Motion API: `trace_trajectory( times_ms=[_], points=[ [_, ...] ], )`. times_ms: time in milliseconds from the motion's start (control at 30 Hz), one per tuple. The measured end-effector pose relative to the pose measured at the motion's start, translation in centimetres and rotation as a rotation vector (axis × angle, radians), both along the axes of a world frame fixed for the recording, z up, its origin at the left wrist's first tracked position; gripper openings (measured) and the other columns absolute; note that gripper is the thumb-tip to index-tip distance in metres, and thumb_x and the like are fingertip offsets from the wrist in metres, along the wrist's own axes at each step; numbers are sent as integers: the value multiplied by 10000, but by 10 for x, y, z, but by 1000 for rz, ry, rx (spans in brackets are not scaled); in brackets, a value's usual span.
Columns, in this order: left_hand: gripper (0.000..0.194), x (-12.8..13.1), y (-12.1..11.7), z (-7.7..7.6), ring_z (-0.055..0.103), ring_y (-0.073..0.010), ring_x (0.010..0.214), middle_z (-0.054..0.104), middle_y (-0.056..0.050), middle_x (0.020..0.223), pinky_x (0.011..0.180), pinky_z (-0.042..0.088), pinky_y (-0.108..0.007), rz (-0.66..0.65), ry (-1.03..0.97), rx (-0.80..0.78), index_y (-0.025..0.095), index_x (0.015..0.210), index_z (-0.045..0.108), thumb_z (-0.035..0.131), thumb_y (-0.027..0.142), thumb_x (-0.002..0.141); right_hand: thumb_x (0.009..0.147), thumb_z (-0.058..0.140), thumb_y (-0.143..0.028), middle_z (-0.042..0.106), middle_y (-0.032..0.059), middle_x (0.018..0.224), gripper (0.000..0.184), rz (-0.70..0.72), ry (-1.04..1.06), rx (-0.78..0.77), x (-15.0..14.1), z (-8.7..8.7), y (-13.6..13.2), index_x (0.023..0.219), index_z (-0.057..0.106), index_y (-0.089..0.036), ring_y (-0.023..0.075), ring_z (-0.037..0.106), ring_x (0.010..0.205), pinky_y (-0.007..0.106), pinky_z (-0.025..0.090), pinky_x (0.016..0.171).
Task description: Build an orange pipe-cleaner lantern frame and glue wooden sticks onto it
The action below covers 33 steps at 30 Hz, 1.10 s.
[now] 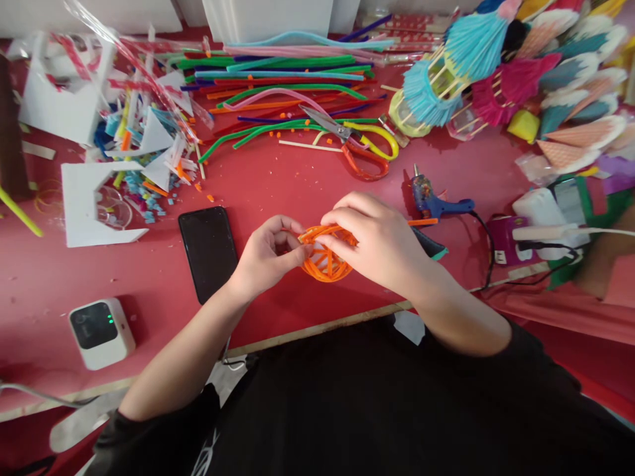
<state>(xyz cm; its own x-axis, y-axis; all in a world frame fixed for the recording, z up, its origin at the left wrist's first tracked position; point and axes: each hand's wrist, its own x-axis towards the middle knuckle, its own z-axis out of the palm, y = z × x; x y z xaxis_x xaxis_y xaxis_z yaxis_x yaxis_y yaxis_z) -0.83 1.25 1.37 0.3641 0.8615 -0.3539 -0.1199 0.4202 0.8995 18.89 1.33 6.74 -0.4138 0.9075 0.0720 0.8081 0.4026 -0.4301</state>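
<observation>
In the head view, your left hand point(268, 254) is near the centre of the frame, fingers curled, with thumb and fingertips closed on the left edge of the orange round piece point(327, 271). Your right hand point(380, 241) comes in from the right, its thumb and bent fingers pinching the piece's upper rim. Your 2 hands sit near each other with the piece between them, above the red table point(292, 317).

At the left of the frame, a clear round dish point(115, 210) lies beside a white cutout point(79, 205); you cannot tell what it holds.

The piece is a round frame of fuzzy orange strips, with several crossing like spokes over a pale inside. Your right hand hides part of it. An orange strip end point(424, 222) juts out right of that hand; whether it joins the piece is hidden. Your dark phone point(208, 254) lies just left of your left hand, and a blue glue gun point(436, 200) lies to the right.
</observation>
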Motion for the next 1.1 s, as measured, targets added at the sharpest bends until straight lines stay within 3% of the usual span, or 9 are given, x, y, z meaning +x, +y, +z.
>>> trace_trajectory(
  times_ms=[133,300,833,1100],
  points=[
    [363,-1,-1,-1,576,-67,519,638,47,614,509,452,-159,40,-6,21,177,934,592,860,264,705,937,584,-202,656,112,1062,123,73,66,105,4,3,-6,915,704,-216,273,578,1023,462,472,938],
    [313,-1,-1,-1,612,-80,547,667,27,653,527,483,-172,98,47,66,181,942,602,827,271,745,920,612,-192,650,85,1062,150,184,151,29,9,-1,-15,804,703,-223,248,564,1011,470,452,932],
    [372,0,-1,0,628,-82,527,662,34,634,505,484,-161,94,56,40,174,926,596,867,309,710,834,734,-194,587,56,1004,149,52,127,-224,3,-2,-9,704,777,-252,210,507,936,436,447,906],
    [459,0,0,1,674,-91,562,670,41,644,583,565,-162,78,1,-26,172,936,576,910,345,671,814,736,-177,562,50,917,209,3,122,-184,-2,-3,-10,611,725,-226,196,485,868,420,439,858]
  ],
)
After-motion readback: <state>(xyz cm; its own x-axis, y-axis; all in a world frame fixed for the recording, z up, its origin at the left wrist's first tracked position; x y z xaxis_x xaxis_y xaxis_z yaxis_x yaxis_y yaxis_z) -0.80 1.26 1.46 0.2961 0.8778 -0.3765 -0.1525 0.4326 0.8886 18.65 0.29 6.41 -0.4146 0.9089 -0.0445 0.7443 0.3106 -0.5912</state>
